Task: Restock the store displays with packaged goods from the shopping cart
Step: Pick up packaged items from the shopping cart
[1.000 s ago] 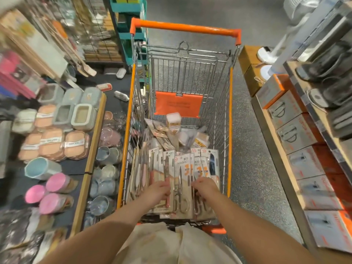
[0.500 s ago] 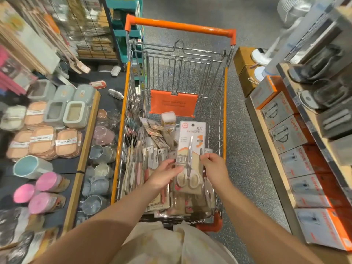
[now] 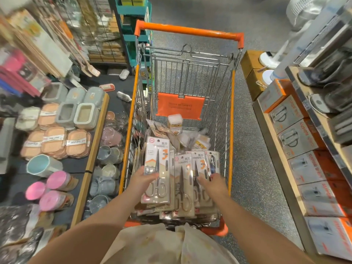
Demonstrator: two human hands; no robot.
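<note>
Aisle: speckled grey floor [image 3: 253, 153] ran between two low displays, and the shopping cart [image 3: 187, 31] stood dead centre with its orange handle at the far end.
Left display: lidded containers [image 3: 83, 116] and pink-capped jars [image 3: 56, 180] sat on a dark shelf, just beside the cart's wire wall.
Right display: grey and orange boxes [image 3: 297, 141] were lined along a wooden edge.
Cart load: carded scissors packs [image 3: 185, 180] lay fanned at the near end, with smaller packets heaped behind them.
Left hand: the left hand [image 3: 142, 181] gripped one scissors pack [image 3: 157, 168] by its left edge, thumb across the front, and held it raised above the pile.
Right hand: the right hand [image 3: 212, 184] reached down onto the fanned packs, fingertips touching them; whether it pinched one could not be told.
Handling: the pack looked light and flat, a stiff card with a slick blister, and the metal weight probably sat low at the handles.
Best hold: a pinch on the card edge near mid-height seemed right, since the glossy plastic could slip.
Risk: neighbouring packs overlapped and might drag along.
</note>
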